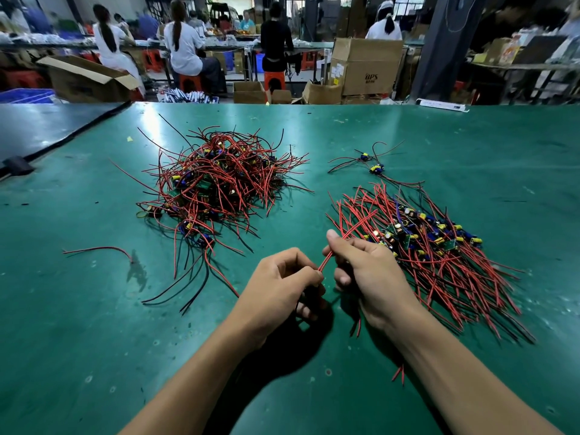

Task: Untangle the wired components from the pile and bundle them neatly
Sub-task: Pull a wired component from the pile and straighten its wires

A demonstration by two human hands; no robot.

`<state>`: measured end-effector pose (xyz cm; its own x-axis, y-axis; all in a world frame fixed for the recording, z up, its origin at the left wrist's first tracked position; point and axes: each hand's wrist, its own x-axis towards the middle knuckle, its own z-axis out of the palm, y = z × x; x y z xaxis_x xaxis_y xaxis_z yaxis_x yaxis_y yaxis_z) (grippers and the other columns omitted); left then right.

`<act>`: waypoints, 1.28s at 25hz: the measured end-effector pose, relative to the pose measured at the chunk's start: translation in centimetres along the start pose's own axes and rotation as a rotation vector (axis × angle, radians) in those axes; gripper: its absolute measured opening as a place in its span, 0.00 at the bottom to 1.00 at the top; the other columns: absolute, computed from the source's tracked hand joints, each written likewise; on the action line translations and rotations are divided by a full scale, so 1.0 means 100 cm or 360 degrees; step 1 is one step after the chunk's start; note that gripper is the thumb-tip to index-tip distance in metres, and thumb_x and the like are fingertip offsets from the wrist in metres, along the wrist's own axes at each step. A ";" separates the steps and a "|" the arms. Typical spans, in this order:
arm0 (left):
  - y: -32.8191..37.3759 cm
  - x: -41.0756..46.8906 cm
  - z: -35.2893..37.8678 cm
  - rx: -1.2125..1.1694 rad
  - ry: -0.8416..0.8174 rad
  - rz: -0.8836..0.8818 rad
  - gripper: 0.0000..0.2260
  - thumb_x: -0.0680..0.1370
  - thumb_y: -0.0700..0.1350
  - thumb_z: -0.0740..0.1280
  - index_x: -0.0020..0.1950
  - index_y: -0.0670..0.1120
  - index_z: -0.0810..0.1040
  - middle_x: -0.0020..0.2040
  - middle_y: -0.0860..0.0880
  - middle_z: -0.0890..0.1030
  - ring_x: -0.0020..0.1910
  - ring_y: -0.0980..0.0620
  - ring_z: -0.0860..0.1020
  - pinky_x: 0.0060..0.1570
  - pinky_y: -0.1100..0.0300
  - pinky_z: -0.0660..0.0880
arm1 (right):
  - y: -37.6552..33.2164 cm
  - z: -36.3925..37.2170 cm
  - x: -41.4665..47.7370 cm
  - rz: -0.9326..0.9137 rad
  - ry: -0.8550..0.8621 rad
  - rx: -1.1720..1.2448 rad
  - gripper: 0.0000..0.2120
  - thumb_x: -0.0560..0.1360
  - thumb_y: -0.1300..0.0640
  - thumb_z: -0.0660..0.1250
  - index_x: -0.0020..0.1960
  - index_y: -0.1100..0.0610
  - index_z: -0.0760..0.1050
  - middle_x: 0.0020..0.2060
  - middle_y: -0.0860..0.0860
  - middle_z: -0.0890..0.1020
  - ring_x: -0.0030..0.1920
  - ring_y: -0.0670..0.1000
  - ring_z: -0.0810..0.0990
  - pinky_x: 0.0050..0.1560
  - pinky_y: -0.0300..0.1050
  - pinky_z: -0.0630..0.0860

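The large brown cardboard box [367, 67] beyond the far edge of the green desk [314, 127] bears dark printed letters reading roughly "APS", the first letter uncertain, while the smaller line beneath them and the white stickers [337, 70] on its side are too blurred to read.

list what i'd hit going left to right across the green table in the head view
loose red wire → tangled pile → left hand → right hand, both hands holding red wires → straightened bundle
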<state>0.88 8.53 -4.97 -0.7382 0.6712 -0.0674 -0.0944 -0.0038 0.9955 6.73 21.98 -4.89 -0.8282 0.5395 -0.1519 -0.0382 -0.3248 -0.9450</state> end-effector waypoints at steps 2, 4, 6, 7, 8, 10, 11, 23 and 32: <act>-0.003 0.000 0.000 0.0019 0.0007 0.0005 0.07 0.78 0.37 0.66 0.40 0.41 0.78 0.31 0.43 0.77 0.28 0.46 0.77 0.28 0.57 0.75 | 0.001 0.001 -0.004 0.0053 -0.0079 -0.0080 0.15 0.75 0.48 0.73 0.34 0.56 0.78 0.23 0.50 0.65 0.19 0.46 0.63 0.23 0.34 0.58; -0.004 0.000 -0.002 0.0074 0.0010 0.0054 0.08 0.80 0.40 0.66 0.43 0.39 0.80 0.32 0.41 0.80 0.29 0.46 0.78 0.29 0.58 0.75 | 0.004 0.004 -0.009 0.0055 -0.0195 -0.0158 0.13 0.73 0.47 0.74 0.38 0.56 0.79 0.23 0.50 0.69 0.20 0.46 0.65 0.22 0.34 0.61; -0.005 0.000 -0.002 0.0162 0.0018 0.0124 0.08 0.80 0.41 0.65 0.48 0.36 0.80 0.36 0.40 0.84 0.31 0.48 0.80 0.32 0.59 0.75 | 0.007 0.008 -0.014 0.0022 -0.0282 -0.0240 0.11 0.74 0.48 0.74 0.42 0.56 0.82 0.23 0.47 0.74 0.20 0.44 0.68 0.21 0.34 0.65; -0.005 0.000 -0.003 0.0176 0.0022 0.0139 0.09 0.81 0.40 0.64 0.48 0.35 0.79 0.36 0.41 0.84 0.31 0.49 0.80 0.31 0.60 0.75 | 0.008 0.009 -0.016 -0.0008 -0.0287 -0.0319 0.11 0.76 0.48 0.72 0.43 0.56 0.83 0.23 0.45 0.75 0.20 0.43 0.70 0.21 0.33 0.65; -0.005 -0.001 -0.002 0.0159 0.0017 0.0134 0.08 0.81 0.40 0.64 0.47 0.35 0.78 0.34 0.42 0.84 0.29 0.49 0.80 0.29 0.62 0.75 | 0.008 0.009 -0.015 -0.0056 -0.0268 -0.0406 0.13 0.77 0.48 0.71 0.44 0.57 0.84 0.22 0.45 0.75 0.20 0.43 0.71 0.22 0.33 0.66; -0.002 -0.001 0.000 0.0102 -0.0019 0.0100 0.08 0.81 0.39 0.62 0.44 0.37 0.74 0.31 0.44 0.81 0.26 0.48 0.78 0.25 0.62 0.73 | 0.007 0.007 -0.011 -0.0195 -0.0201 -0.0540 0.15 0.78 0.47 0.69 0.44 0.59 0.84 0.20 0.45 0.74 0.19 0.44 0.69 0.22 0.33 0.65; -0.001 0.000 0.001 0.0092 -0.0035 0.0088 0.07 0.81 0.39 0.62 0.44 0.38 0.73 0.30 0.43 0.80 0.25 0.47 0.78 0.24 0.62 0.73 | 0.006 0.005 -0.009 -0.0275 -0.0154 -0.0589 0.15 0.78 0.48 0.69 0.43 0.59 0.84 0.20 0.45 0.73 0.19 0.44 0.68 0.21 0.33 0.64; 0.002 -0.005 -0.004 0.0316 -0.0162 0.0191 0.07 0.81 0.40 0.64 0.44 0.40 0.75 0.30 0.43 0.79 0.28 0.47 0.77 0.31 0.59 0.73 | -0.027 -0.014 0.008 0.0361 0.0011 0.0711 0.25 0.83 0.48 0.58 0.30 0.58 0.71 0.25 0.49 0.66 0.15 0.43 0.57 0.16 0.35 0.54; 0.006 -0.002 -0.015 0.0130 0.0319 0.0104 0.07 0.80 0.40 0.65 0.45 0.38 0.78 0.33 0.43 0.83 0.30 0.48 0.80 0.30 0.60 0.77 | -0.016 -0.008 0.001 0.0110 -0.0047 0.0048 0.25 0.80 0.37 0.58 0.53 0.58 0.82 0.30 0.48 0.72 0.20 0.44 0.64 0.20 0.35 0.62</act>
<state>-0.04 7.32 -4.49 -0.8598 0.5107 -0.0062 0.0064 0.0229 0.9997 7.16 23.15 -3.57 -0.8454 0.4921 -0.2078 0.0032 -0.3843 -0.9232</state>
